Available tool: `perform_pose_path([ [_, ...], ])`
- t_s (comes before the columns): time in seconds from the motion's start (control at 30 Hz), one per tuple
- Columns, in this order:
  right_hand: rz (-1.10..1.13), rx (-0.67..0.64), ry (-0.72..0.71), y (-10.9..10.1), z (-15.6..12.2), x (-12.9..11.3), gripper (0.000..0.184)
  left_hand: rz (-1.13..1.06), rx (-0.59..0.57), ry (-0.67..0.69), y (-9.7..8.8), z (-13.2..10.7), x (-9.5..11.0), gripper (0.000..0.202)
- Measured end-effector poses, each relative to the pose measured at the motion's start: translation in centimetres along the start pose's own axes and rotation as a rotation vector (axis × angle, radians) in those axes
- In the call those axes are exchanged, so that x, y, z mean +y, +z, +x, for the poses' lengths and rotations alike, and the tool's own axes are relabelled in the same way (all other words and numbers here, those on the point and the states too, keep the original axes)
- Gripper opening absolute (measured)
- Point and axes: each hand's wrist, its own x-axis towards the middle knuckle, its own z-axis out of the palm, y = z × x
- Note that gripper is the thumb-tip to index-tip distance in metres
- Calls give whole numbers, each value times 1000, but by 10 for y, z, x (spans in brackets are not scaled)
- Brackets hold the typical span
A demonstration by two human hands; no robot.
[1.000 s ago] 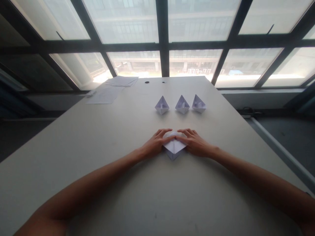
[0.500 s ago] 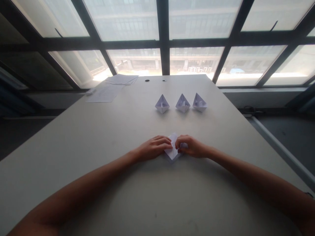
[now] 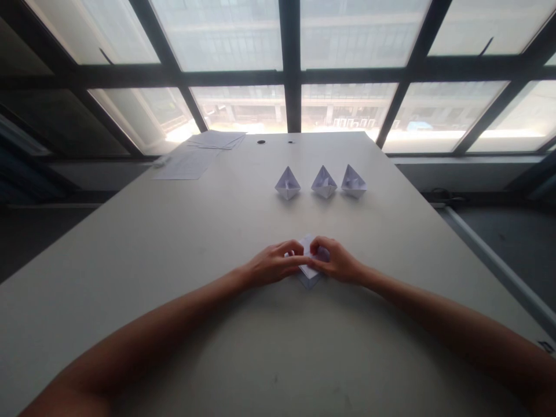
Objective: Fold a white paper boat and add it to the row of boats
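Observation:
A folded piece of white paper (image 3: 310,278) lies on the table between my two hands, one corner pointing toward me. My left hand (image 3: 280,262) grips it from the left, with thumb reaching over the paper and fingers curled. From the right, my right hand (image 3: 334,260) has its fingers bent and its thumb pressed on the paper. The tips of both thumbs come close together over the middle. Much of the paper is hidden under the fingers.
Three folded paper boats (image 3: 288,184) stand in a row beyond my hands. Loose paper sheets (image 3: 186,163) lie at the far left of the white table (image 3: 195,220). Two cable holes (image 3: 260,142) sit near its far edge, before the windows (image 3: 347,107).
My left hand has turned and its thumb now stretches across the paper. My right thumb has moved onto the paper, toward the left one. The paper boats have stayed in place.

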Motion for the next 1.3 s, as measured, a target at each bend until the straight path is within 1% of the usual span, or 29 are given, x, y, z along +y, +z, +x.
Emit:
perform_pose_path([
  [0.07,9,28,-62,-1,-1,-3,20,-54,34,-38,-2,3,5,21],
  [0.13,75,-2,-131,-7,-5,-5,31,-187,120,-143,-6,9,11,23],
  [0.2,139,-15,-191,-14,-9,-7,44,-377,244,-332,-13,17,16,27],
  [0.23,149,11,-223,-18,-10,-7,53,-483,307,-442,-16,21,17,30],
  [0.3,109,115,-296,-22,-13,-9,73,-682,402,-633,-23,29,18,35],
  [0.33,64,172,-323,-23,-13,-10,78,-763,425,-705,-25,31,17,37],
  [0.37,15,223,-336,-24,-13,-12,78,-826,426,-759,-26,33,16,39],
  [0.4,-28,266,-334,-23,-12,-13,74,-868,407,-799,-27,35,14,40],
  [0.47,-68,338,-289,-20,-7,-16,59,-894,329,-853,-26,35,13,43],
  [0.53,-40,362,-223,-16,-2,-18,42,-888,241,-880,-25,33,14,45],
  [0.63,42,304,-115,-10,4,-17,20,-983,138,-865,-23,31,19,53],
  [0.73,98,275,-4,-6,6,-12,17,-1097,43,-776,-23,30,23,61],
  [0.8,113,231,47,-4,5,-10,18,-1059,17,-745,-22,29,22,58],
  [0.83,107,226,58,-4,4,-9,19,-1027,23,-751,-21,29,21,55],
  [0.9,43,289,24,-3,2,-9,18,-983,62,-792,-18,29,19,52],
  [0.97,-88,382,-65,-1,0,-9,23,-967,112,-835,-14,29,18,51],
  [1.0,-156,400,-112,0,-1,-9,27,-961,133,-845,-12,29,18,50],
  [1.03,-211,385,-147,0,-2,-9,27,-953,151,-846,-10,28,18,50],
  [1.07,-250,353,-166,1,-2,-9,23,-943,167,-841,-8,28,18,49],
  [1.13,-296,301,-172,4,-2,-9,8,-925,195,-827,-6,28,19,47],
  [1.17,-316,288,-171,4,-2,-9,4,-918,204,-825,-5,27,19,46],
  [1.23,-354,293,-168,6,-2,-10,9,-907,211,-828,-3,27,20,45],
  [1.3,-367,312,-160,8,-3,-12,10,-886,206,-823,-3,28,22,44],
])
